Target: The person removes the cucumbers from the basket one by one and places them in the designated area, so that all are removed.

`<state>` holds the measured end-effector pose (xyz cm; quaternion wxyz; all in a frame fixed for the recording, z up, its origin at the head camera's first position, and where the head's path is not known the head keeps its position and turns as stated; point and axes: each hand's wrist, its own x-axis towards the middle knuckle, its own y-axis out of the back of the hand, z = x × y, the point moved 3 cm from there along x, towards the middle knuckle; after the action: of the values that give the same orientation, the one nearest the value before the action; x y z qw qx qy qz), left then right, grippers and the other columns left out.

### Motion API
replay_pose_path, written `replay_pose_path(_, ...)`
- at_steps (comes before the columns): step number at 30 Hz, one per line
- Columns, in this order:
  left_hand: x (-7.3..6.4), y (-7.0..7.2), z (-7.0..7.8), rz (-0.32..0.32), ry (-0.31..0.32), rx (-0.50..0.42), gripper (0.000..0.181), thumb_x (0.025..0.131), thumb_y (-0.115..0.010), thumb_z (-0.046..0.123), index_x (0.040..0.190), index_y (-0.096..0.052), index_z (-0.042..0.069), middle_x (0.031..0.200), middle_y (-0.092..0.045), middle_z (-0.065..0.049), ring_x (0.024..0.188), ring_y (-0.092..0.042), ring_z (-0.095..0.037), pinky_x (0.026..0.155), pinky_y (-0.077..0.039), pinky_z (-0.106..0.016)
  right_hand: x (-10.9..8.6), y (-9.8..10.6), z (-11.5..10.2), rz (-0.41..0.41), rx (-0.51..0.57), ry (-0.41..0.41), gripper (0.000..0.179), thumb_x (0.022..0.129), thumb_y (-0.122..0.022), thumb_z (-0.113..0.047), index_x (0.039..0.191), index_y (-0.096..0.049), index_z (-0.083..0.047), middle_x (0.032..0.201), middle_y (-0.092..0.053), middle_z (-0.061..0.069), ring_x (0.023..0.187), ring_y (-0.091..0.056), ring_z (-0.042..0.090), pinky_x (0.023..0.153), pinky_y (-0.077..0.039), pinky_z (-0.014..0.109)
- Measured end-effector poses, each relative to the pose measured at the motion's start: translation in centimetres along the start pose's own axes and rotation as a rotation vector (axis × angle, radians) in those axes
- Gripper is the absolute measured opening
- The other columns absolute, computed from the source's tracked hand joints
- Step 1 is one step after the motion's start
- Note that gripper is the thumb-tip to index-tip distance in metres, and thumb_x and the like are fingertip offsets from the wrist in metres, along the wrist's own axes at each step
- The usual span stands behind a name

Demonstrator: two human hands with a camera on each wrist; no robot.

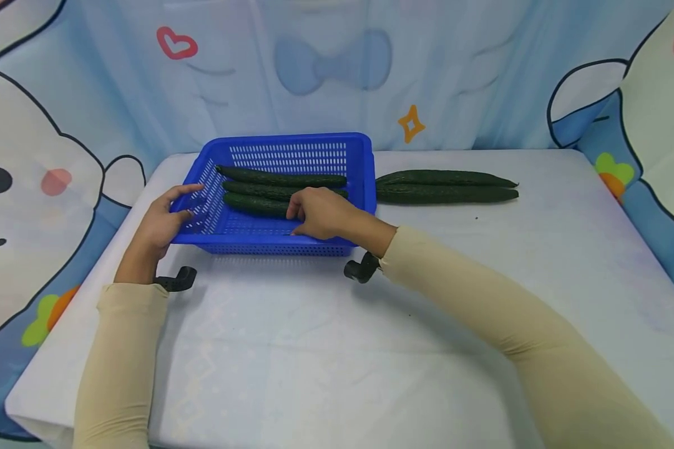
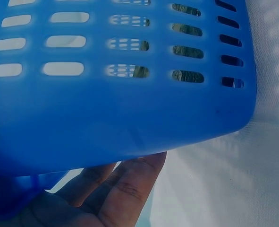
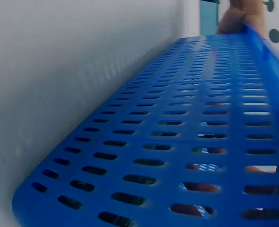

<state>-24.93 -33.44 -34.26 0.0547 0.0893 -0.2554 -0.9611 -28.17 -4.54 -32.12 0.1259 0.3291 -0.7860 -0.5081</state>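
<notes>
A blue plastic basket point(image 1: 281, 239) with slotted walls sits on the table, and three long dark green cucumbers point(image 1: 281, 177) lie side by side in it. My left hand point(image 1: 158, 226) holds the basket's left end at the rim. In the left wrist view, fingers point(image 2: 132, 189) of that hand show at the edge of the blue wall. My right hand point(image 1: 328, 213) reaches over the front rim into the basket. Its fingers curl over the right part of the nearest cucumber point(image 1: 253, 204), hiding that end. In the right wrist view, the slotted wall hides most of this grasp.
Two more cucumbers point(image 1: 446, 194) lie together on the white-covered table point(image 1: 292, 349), just right of the basket. Behind the table hangs a light blue cartoon-printed curtain point(image 1: 331, 62). Black camera mounts point(image 1: 362, 268) are strapped at both wrists.
</notes>
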Motion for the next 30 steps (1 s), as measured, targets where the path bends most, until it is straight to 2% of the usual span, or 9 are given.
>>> replay_pose_path(6, 0.0, 0.1, 0.0, -0.003, 0.003, 0.0, 0.057, 0.097, -0.039, 0.0, 0.15, -0.041, 0.022, 0.166, -0.009, -0.015, 0.139, -0.036, -0.046, 0.108, -0.04, -0.06, 1.0, -0.6, 0.1, -0.011, -0.065, -0.016, 0.035, 0.088, -0.073, -0.028, 0.12, -0.068, -0.014, 0.117, -0.068, 0.006, 0.108, -0.063, 0.021, 0.097, -0.052, 0.038)
replay_pose_path(11, 0.1, -0.1, 0.0, -0.008, -0.003, -0.006, 0.057, 0.097, -0.04, -0.001, 0.15, -0.041, 0.02, 0.166, -0.009, -0.014, 0.141, -0.033, -0.044, 0.109, -0.04, -0.059, 1.8, -1.1, 0.8, -0.081, -0.116, -0.055, 0.031, 0.091, -0.07, -0.024, 0.12, -0.069, -0.013, 0.124, -0.068, 0.005, 0.118, -0.061, 0.022, 0.105, -0.047, 0.039)
replay_pose_path(14, 0.1, -0.1, 0.0, -0.008, 0.006, -0.006, 0.057, 0.097, -0.04, -0.001, 0.15, -0.041, 0.021, 0.166, -0.009, -0.014, 0.142, -0.033, -0.046, 0.108, -0.04, -0.059, 2.1, -1.3, 1.0, -0.131, -0.11, -0.068, 0.028, 0.091, -0.067, -0.02, 0.119, -0.07, -0.013, 0.127, -0.067, 0.005, 0.122, -0.059, 0.022, 0.106, -0.047, 0.04)
replay_pose_path(19, 0.1, -0.1, 0.0, -0.007, 0.011, -0.008, 0.057, 0.097, -0.04, 0.0, 0.15, -0.04, 0.021, 0.166, -0.009, -0.015, 0.141, -0.034, -0.047, 0.107, -0.04, -0.059, 2.3, -1.5, 1.0, -0.186, -0.1, -0.083, 0.027, 0.091, -0.064, -0.017, 0.117, -0.071, -0.014, 0.128, -0.067, 0.006, 0.121, -0.06, 0.023, 0.105, -0.049, 0.039)
replay_pose_path(30, 0.0, -0.1, -0.1, -0.005, 0.011, -0.008, 0.057, 0.097, -0.04, 0.0, 0.15, -0.04, 0.021, 0.166, -0.009, -0.015, 0.141, -0.034, -0.047, 0.106, -0.041, -0.059, 2.7, -1.9, 1.2, -0.289, -0.101, -0.078, 0.03, 0.095, -0.06, -0.017, 0.122, -0.07, -0.011, 0.135, -0.063, 0.008, 0.128, -0.056, 0.026, 0.107, -0.047, 0.039)
